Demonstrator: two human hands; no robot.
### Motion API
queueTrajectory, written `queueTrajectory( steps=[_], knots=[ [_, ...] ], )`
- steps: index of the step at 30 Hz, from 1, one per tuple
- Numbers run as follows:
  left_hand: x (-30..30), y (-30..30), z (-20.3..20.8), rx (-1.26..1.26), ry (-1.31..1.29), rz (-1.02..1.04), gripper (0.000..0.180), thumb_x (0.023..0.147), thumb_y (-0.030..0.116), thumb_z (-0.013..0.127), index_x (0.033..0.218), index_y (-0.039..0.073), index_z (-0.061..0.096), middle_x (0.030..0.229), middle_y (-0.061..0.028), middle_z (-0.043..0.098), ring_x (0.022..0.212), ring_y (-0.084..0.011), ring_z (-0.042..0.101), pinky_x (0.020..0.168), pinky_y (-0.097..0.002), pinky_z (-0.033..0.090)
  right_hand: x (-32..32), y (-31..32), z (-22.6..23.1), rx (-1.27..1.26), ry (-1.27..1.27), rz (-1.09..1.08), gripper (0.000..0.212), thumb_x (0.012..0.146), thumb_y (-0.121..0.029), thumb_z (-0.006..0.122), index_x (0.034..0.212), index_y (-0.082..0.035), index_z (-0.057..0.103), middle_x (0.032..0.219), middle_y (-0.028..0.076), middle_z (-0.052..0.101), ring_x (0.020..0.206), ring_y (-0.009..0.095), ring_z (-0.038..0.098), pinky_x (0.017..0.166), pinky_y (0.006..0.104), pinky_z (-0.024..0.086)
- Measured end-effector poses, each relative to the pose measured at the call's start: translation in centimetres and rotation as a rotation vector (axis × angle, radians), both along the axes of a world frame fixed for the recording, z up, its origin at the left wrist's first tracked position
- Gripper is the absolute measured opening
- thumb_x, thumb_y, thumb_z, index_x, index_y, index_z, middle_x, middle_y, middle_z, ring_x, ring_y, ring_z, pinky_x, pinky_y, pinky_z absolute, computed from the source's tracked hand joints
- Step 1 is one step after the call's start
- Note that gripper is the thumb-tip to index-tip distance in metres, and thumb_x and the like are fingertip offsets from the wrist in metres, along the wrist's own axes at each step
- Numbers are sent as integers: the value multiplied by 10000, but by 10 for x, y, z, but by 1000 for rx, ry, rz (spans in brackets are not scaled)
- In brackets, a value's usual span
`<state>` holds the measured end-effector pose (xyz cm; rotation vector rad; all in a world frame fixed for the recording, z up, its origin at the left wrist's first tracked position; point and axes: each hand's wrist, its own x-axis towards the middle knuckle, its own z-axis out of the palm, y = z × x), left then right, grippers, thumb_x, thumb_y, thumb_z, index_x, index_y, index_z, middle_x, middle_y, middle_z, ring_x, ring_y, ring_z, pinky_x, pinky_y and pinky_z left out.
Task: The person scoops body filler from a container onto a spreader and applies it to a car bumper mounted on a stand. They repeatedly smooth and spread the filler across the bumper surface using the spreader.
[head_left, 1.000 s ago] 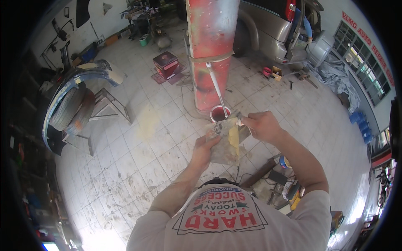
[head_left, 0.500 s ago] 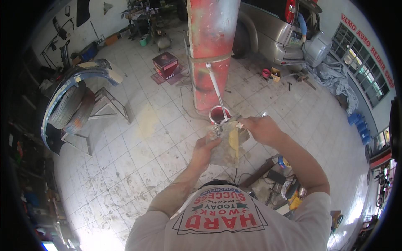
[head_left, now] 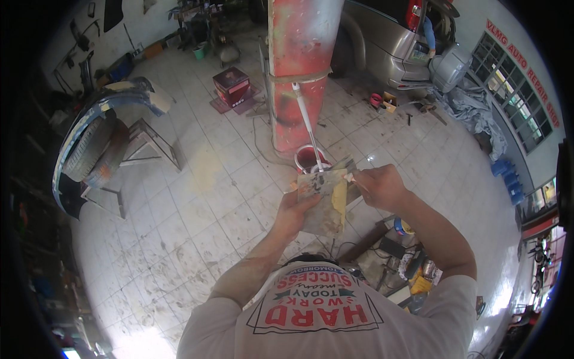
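My left hand (head_left: 290,214) grips a thin, flat mixing board (head_left: 317,224) by its left edge, thumb on top. A strip of yellow body filler (head_left: 339,200) lies along the board's right side, with grey smears near the top. My right hand (head_left: 381,186) is closed around a putty knife (head_left: 344,164); its thin grey blade is at the board's upper right corner. Part of the knife is hidden by my fingers. Just beyond the board stands a bucket (head_left: 298,157) with dark red inside, and a white pole (head_left: 303,113) leans from it against the pillar.
Ahead rises a red and grey pillar (head_left: 302,54). A dark red box (head_left: 231,85) sits left of it. Further left, a bumper (head_left: 63,158) and tyres (head_left: 89,149) rest by a metal stand (head_left: 143,146). Tools and cans (head_left: 412,266) lie to my right. A van (head_left: 382,54) stands back right.
The board has shifted slightly right and turned a little. My right hand has moved slightly right, and the knife blade now shows more clearly above the board's corner. Both hands keep their grip.
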<state>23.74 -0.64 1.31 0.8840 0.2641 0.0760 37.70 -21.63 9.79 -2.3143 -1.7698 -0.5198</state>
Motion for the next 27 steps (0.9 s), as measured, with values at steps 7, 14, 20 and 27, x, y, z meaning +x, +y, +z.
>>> queueTrajectory(
  steps=[7,14,20,27],
  knots=[
    [2,2,-3,20,5,-28,380,923,108,702,1257,-64,648,1141,-126,731,997,-195,709,900,-317,554,0,-1,5,0,-51,63,220,753,-77,700,937,-46,584,649,34,582,538,249,617,443,406,461],
    [9,-1,-7,3,-10,-53,381,923,110,700,1257,-63,649,1143,-124,731,1001,-191,707,903,-316,552,1,-4,11,-64,-67,56,212,754,-94,697,930,-52,587,648,28,586,547,236,633,445,396,473],
    [17,-8,-12,65,-35,-95,380,934,124,689,1262,-64,649,1135,-122,735,977,-183,708,898,-315,547,8,-15,14,-164,-109,76,269,710,-85,681,967,-33,621,622,29,554,528,236,611,449,384,466],
    [28,-23,-25,345,32,-171,347,938,135,693,1223,-61,677,1102,-111,741,959,-169,702,884,-306,541,13,-34,25,-479,-143,-51,214,781,-140,665,975,-49,655,729,62,652,672,252,699,540,399,531]
  ],
)
